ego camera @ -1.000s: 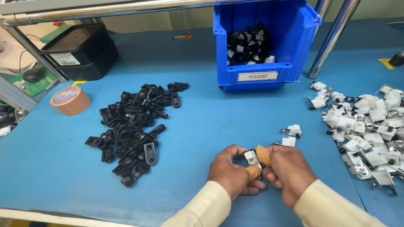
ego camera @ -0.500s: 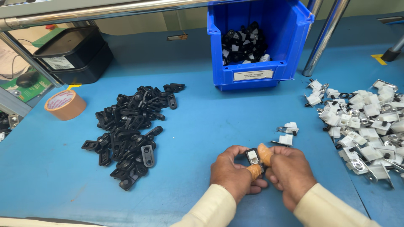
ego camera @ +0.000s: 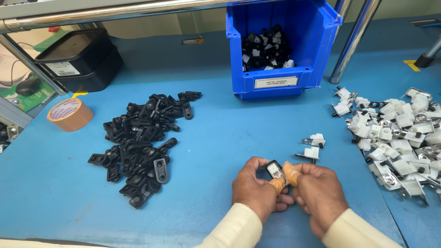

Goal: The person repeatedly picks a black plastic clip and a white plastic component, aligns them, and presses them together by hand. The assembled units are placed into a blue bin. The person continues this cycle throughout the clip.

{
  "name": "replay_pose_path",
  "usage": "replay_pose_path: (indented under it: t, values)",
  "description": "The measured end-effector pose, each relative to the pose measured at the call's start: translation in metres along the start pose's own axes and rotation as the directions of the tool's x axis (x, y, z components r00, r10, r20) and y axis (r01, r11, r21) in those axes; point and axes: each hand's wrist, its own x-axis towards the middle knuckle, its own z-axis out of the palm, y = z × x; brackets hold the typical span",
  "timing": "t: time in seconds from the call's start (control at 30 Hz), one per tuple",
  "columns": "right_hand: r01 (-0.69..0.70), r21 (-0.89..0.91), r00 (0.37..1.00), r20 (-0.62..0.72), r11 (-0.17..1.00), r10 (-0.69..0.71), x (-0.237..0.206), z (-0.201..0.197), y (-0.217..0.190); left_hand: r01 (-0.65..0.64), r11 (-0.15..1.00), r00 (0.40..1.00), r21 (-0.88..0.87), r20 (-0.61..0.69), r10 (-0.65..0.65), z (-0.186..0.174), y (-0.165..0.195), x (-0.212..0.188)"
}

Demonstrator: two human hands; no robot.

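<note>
A small black-and-white part (ego camera: 274, 169) was pinched between the closed left hand (ego camera: 255, 190) and right hand (ego camera: 318, 194), low on the counter (ego camera: 220, 138). Black clips (ego camera: 140, 142) were heaped at nine o'clock, white pieces (ego camera: 399, 133) at three.

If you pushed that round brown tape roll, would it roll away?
Probably not: the round brown tape roll lies flat on the blue table, so it would likely slide. Stood on edge, it could roll. Its hollow middle suggests it is light for its size, and it looks stiff.
</note>
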Motion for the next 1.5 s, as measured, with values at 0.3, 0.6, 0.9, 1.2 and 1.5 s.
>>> replay_pose_path:
  t: [0.3, 0.6, 0.9, 1.2, 1.5]
  values:
    - [-0.033, -0.092, 0.994, 0.102, 0.995, 0.042, -0.012, -0.013, -0.01, 0.089, 0.996, 0.994, -0.016, -0.059, -0.09, 0.002, 0.01, -0.007]
    - [-0.008, -0.027, 1.0, 0.016, 1.0, 0.008, -0.006, -0.005, -0.009, 0.097, 0.991, 0.986, -0.096, -0.124, -0.109, 0.011, 0.01, -0.009]
    - [0.103, -0.275, 0.979, 0.197, 0.956, -0.049, 0.002, -0.021, -0.021, 0.201, 0.949, 0.968, 0.241, 0.096, -0.23, -0.021, 0.031, 0.003]
    - [0.229, -0.194, 0.973, 0.081, 0.954, -0.217, 0.006, -0.017, -0.038, 0.256, 0.898, 0.939, -0.358, 0.312, -0.144, -0.025, -0.002, 0.011]
    - [-0.035, 0.046, 0.997, 0.07, 0.998, 0.031, -0.011, -0.016, -0.019, 0.3, 0.811, 0.902, -0.502, 0.427, -0.069, -0.015, -0.001, 0.002]
